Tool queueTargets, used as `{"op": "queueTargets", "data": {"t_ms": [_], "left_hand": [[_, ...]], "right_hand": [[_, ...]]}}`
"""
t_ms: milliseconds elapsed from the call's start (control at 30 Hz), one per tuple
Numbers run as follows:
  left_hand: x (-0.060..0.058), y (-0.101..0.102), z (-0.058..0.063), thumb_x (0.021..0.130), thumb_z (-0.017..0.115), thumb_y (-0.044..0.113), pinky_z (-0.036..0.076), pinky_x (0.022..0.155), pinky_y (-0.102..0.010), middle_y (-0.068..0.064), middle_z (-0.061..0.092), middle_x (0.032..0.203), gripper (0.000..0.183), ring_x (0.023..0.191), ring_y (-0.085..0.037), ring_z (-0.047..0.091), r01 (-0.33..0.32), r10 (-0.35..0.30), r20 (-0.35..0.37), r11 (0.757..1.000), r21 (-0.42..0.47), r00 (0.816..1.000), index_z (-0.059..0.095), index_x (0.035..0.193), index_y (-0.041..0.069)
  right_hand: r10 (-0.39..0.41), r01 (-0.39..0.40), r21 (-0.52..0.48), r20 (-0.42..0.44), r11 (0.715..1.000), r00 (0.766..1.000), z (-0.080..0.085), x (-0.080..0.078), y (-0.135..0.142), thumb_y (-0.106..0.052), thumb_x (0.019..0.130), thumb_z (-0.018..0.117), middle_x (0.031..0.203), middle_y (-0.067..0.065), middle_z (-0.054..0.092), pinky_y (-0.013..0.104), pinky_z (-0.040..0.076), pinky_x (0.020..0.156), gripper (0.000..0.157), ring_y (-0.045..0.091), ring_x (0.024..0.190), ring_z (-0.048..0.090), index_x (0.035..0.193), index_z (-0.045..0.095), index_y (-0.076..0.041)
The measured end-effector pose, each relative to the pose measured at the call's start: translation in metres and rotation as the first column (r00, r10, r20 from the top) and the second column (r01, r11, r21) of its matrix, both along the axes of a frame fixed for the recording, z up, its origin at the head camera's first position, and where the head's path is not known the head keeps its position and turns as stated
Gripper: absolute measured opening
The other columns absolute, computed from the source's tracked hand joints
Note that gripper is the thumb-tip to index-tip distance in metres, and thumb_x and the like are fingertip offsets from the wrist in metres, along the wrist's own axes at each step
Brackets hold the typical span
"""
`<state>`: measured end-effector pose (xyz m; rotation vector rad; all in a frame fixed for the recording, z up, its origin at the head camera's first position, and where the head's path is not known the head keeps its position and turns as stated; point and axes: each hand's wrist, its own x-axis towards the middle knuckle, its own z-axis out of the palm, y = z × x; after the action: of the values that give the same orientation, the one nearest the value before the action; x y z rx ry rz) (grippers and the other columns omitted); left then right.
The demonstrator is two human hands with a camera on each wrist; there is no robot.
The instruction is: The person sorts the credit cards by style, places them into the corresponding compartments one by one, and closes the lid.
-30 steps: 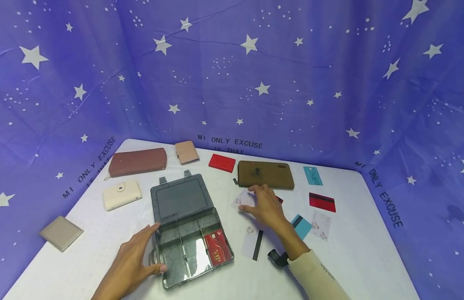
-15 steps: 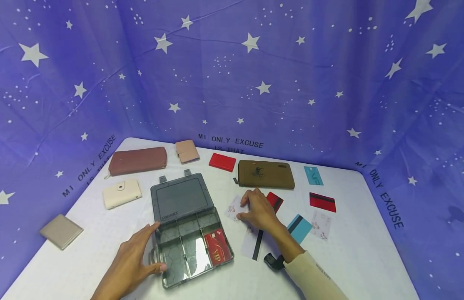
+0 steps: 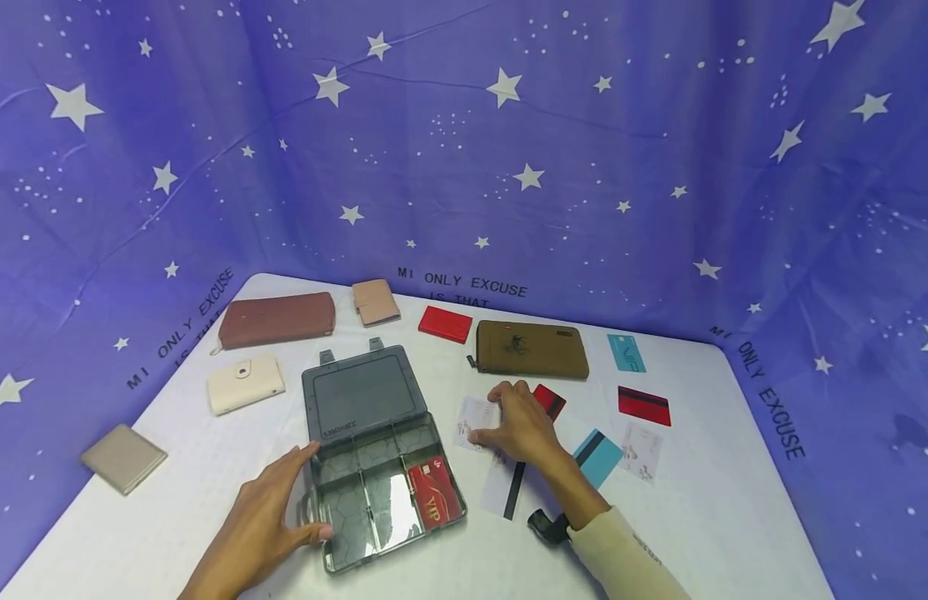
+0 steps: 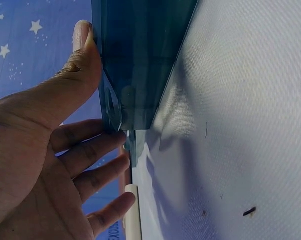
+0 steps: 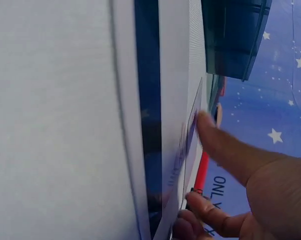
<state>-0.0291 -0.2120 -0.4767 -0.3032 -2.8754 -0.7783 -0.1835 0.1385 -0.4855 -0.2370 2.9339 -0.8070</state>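
A translucent grey compartment box (image 3: 355, 433) lies with its lid (image 3: 366, 392) back; a red VIP card (image 3: 436, 493) is in its front right compartment. At the box's left side is my left hand (image 3: 265, 508), thumb touching the rim and fingers loosely extended by the hinge corner; the left wrist view shows the same hand (image 4: 65, 135). My right hand (image 3: 520, 423) holds a white patterned card (image 3: 473, 423) between thumb and fingertips, low over the table. In the right wrist view, this thumb (image 5: 225, 145) touches the card, and the fingers are partly hidden.
Near the right hand lie a white striped card (image 3: 503, 492), a red card (image 3: 550, 402) and a blue card (image 3: 599, 457). More cards lie further right. A brown-green wallet (image 3: 531, 350) stands behind; several other wallets, including a cream one (image 3: 245, 385), lie left and back.
My right hand has come slightly nearer and the white patterned card has shifted left and nearer with it, uncovering more of the red striped card. The left hand has stayed at the box.
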Motion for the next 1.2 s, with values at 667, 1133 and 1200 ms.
{"op": "queueTargets", "data": {"t_ms": [667,1133,1200], "left_hand": [[-0.001,0.001,0.003,0.062,0.091,0.042,0.044,0.094,-0.068,-0.016,0.053,0.146,0.105,0.133,-0.043,0.050,-0.008,0.008,0.022,1.000,-0.003,1.000,0.042,0.150,0.011],[-0.001,0.001,0.002,0.063,0.090,0.043,0.043,0.095,-0.068,-0.019,0.052,0.146,0.105,0.133,-0.043,0.050,-0.020,0.020,0.045,1.000,-0.012,0.999,0.041,0.150,0.013],[-0.001,0.001,0.002,0.063,0.090,0.043,0.043,0.095,-0.068,-0.018,0.052,0.146,0.105,0.133,-0.043,0.050,-0.021,0.022,0.044,1.000,-0.015,0.999,0.041,0.150,0.013]], "right_hand": [[0.104,-0.270,-0.487,-0.339,0.831,0.935,0.056,0.034,-0.025,-0.020,0.092,0.071,0.081,-0.010,0.069,0.025,0.055,0.062,0.010,0.012,0.069,0.065,0.101,0.067,-0.024],[0.433,-0.510,-0.295,-0.290,0.808,0.854,0.037,0.077,-0.076,-0.022,0.090,0.074,0.082,-0.012,0.072,0.012,0.049,0.061,0.006,-0.003,0.071,0.057,0.095,0.071,-0.021],[0.468,-0.533,-0.131,-0.337,0.836,0.817,0.031,0.081,-0.079,-0.025,0.090,0.075,0.086,-0.012,0.071,0.011,0.046,0.061,0.007,-0.002,0.076,0.053,0.095,0.072,-0.022]]}}
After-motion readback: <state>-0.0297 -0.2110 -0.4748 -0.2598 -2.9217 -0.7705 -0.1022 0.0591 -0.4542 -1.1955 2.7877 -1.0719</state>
